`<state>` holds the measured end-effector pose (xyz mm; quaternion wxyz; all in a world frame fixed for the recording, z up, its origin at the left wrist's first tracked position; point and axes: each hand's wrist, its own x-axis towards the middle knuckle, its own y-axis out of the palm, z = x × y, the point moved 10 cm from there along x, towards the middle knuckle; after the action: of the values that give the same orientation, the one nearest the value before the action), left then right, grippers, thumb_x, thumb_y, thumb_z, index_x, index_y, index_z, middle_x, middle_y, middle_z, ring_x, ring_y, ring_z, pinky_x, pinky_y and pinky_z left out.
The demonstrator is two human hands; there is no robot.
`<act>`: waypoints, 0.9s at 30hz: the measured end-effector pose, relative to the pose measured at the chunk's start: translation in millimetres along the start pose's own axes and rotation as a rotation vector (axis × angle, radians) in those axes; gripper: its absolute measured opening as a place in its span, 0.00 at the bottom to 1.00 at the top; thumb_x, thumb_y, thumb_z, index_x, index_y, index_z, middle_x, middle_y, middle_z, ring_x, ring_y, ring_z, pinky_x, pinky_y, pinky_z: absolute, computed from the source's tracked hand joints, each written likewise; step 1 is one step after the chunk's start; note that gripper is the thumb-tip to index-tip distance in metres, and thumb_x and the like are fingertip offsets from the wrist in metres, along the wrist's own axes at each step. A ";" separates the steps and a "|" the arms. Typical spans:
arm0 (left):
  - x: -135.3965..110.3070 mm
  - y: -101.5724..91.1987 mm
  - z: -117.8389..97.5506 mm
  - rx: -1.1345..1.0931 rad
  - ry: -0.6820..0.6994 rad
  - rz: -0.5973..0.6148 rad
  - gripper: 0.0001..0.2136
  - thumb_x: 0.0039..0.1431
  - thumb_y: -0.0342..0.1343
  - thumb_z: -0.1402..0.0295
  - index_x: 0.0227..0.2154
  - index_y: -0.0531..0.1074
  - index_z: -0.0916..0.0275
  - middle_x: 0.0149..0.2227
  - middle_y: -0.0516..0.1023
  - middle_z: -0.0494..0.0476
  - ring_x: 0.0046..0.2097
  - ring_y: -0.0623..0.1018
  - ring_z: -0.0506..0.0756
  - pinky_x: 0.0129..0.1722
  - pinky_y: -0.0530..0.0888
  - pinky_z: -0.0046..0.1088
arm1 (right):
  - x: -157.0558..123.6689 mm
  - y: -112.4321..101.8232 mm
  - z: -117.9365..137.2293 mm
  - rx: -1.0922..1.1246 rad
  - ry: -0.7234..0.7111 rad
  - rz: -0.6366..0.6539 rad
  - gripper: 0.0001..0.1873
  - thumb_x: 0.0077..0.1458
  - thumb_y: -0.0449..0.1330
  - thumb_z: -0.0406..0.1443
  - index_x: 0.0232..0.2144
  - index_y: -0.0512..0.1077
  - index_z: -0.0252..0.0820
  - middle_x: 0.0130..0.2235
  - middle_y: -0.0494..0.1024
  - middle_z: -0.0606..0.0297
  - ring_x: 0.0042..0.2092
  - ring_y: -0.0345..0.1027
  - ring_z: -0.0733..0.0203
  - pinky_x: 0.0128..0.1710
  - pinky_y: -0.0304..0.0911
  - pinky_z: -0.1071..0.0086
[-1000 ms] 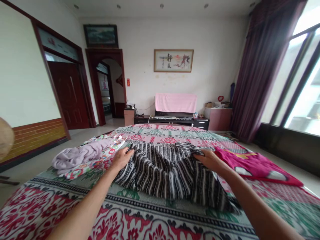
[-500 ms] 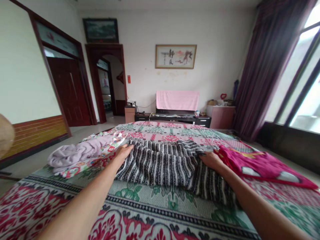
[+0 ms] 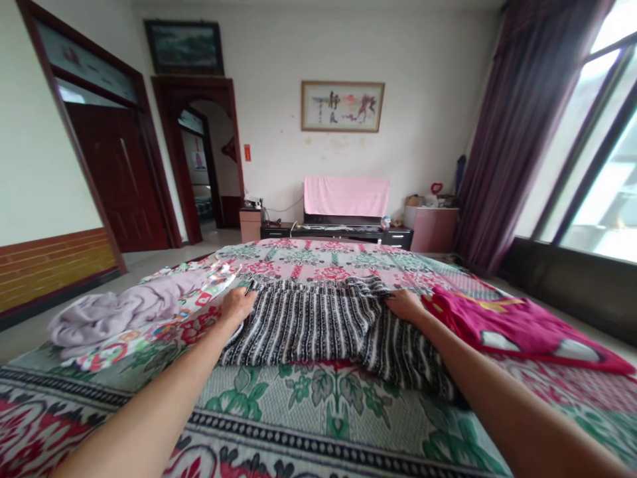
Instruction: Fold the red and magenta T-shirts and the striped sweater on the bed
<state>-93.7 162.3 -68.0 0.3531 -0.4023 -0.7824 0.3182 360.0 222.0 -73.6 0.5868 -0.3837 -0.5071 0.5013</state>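
A black-and-white striped garment (image 3: 303, 325) lies spread across the bed in front of me; its exact kind I cannot tell. My left hand (image 3: 239, 305) is closed on its far left corner. At its far right side, my right hand (image 3: 405, 305) grips the cloth near a bunched fold. The right part of the garment trails toward me, partly beneath my right forearm. Close by my right hand is a folded magenta garment (image 3: 527, 322) with white patches. Left of my left hand lies a crumpled pale lilac cloth (image 3: 119, 312) on a colourful printed cloth (image 3: 117, 348).
The bed has a floral cover (image 3: 279, 398) in red, green and white. Beyond its far edge stands a low black cabinet (image 3: 343, 232) with a pink cloth (image 3: 346, 194) draped above it. A purple curtain (image 3: 517, 146) hangs by the window on the right.
The striped garment now lies flatter and smoother between my hands, both still gripping it. The view has shifted slightly, so the side cloths appear a little farther left or lower.
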 end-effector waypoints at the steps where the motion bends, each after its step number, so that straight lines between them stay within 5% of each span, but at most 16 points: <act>1: -3.3 -4.7 -5.9 -0.049 0.032 -0.023 0.14 0.50 0.52 0.62 0.14 0.59 0.60 0.14 0.60 0.49 0.23 0.66 0.53 0.23 0.53 0.27 | -3.2 -1.3 1.5 0.017 0.004 0.017 0.14 0.52 0.52 0.35 0.28 0.77 0.35 0.32 0.79 0.51 0.39 0.73 0.52 0.38 0.63 0.67; 3: -11.6 -12.1 -18.5 -0.199 0.095 -0.021 0.15 0.48 0.54 0.61 0.13 0.57 0.60 0.13 0.56 0.46 0.21 0.63 0.50 0.22 0.51 0.26 | -13.4 -9.4 7.9 0.073 -0.014 0.053 0.15 0.54 0.51 0.37 0.29 0.77 0.35 0.32 0.80 0.54 0.37 0.73 0.53 0.36 0.64 0.68; 5: -24.3 -11.1 -31.9 -0.400 0.122 0.128 0.14 0.46 0.56 0.59 0.15 0.61 0.61 0.14 0.58 0.45 0.21 0.63 0.50 0.22 0.53 0.25 | -31.3 -19.9 20.8 0.234 -0.066 0.157 0.16 0.55 0.52 0.41 0.31 0.76 0.37 0.32 0.80 0.60 0.34 0.73 0.58 0.33 0.65 0.70; 8: -69.4 3.2 -61.2 -0.661 0.111 0.662 0.12 0.43 0.60 0.59 0.22 0.72 0.64 0.19 0.72 0.50 0.22 0.70 0.51 0.23 0.62 0.25 | -82.9 -33.8 62.3 0.703 -0.211 0.547 0.16 0.50 0.58 0.45 0.31 0.76 0.38 0.31 0.80 0.61 0.32 0.73 0.60 0.33 0.67 0.69; 10: -114.0 2.3 -81.0 -0.702 0.136 1.036 0.12 0.42 0.62 0.61 0.28 0.77 0.65 0.26 0.79 0.55 0.25 0.74 0.53 0.26 0.67 0.27 | -120.7 -51.2 86.9 0.743 -0.314 0.707 0.15 0.48 0.61 0.46 0.29 0.77 0.40 0.31 0.80 0.63 0.31 0.72 0.60 0.33 0.67 0.68; 13: -138.4 -15.2 -92.7 -0.665 0.187 1.192 0.13 0.41 0.63 0.62 0.31 0.79 0.64 0.31 0.81 0.58 0.26 0.76 0.54 0.25 0.69 0.27 | -154.2 -70.1 114.7 0.683 -0.479 0.789 0.14 0.47 0.63 0.45 0.31 0.79 0.43 0.33 0.80 0.64 0.33 0.71 0.59 0.34 0.67 0.68; 16: -89.9 -38.0 -94.8 -0.592 0.215 0.899 0.11 0.40 0.63 0.62 0.25 0.79 0.63 0.26 0.80 0.56 0.24 0.75 0.55 0.23 0.68 0.27 | -121.8 -88.1 116.7 0.613 -0.467 0.561 0.15 0.48 0.60 0.46 0.31 0.78 0.41 0.29 0.78 0.65 0.30 0.69 0.60 0.30 0.65 0.69; 19: -8.5 -93.7 -108.6 -0.349 0.343 0.274 0.10 0.41 0.60 0.62 0.18 0.75 0.64 0.18 0.73 0.51 0.24 0.73 0.54 0.24 0.66 0.26 | -48.1 -144.5 96.3 0.504 -0.380 -0.031 0.14 0.47 0.59 0.43 0.25 0.76 0.37 0.22 0.73 0.67 0.27 0.67 0.60 0.28 0.63 0.69; 21: 26.4 -139.5 -125.7 -0.232 0.420 -0.153 0.10 0.44 0.56 0.62 0.19 0.74 0.65 0.22 0.75 0.53 0.30 0.75 0.56 0.30 0.69 0.26 | -13.4 -191.3 76.8 0.423 -0.289 -0.449 0.12 0.46 0.58 0.41 0.23 0.75 0.37 0.24 0.74 0.63 0.30 0.69 0.57 0.33 0.65 0.66; 24: 48.6 -163.5 -149.9 -0.159 0.525 -0.402 0.11 0.49 0.53 0.64 0.25 0.76 0.66 0.41 0.78 0.62 0.43 0.75 0.58 0.43 0.70 0.29 | 10.7 -227.8 58.1 0.422 -0.240 -0.798 0.11 0.46 0.56 0.38 0.27 0.76 0.39 0.40 0.77 0.55 0.43 0.69 0.51 0.45 0.63 0.61; 27: 48.2 -152.9 -154.8 -0.153 0.597 -0.428 0.11 0.49 0.54 0.64 0.28 0.76 0.66 0.55 0.69 0.64 0.53 0.71 0.60 0.53 0.65 0.31 | 18.4 -216.1 46.0 0.500 -0.239 -0.830 0.12 0.46 0.57 0.41 0.29 0.76 0.41 0.46 0.75 0.55 0.48 0.67 0.50 0.48 0.62 0.60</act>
<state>-51.0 164.1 150.8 0.5932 -0.3300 -0.7328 0.0466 357.6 193.5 146.3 0.7486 0.0627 -0.5451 0.3723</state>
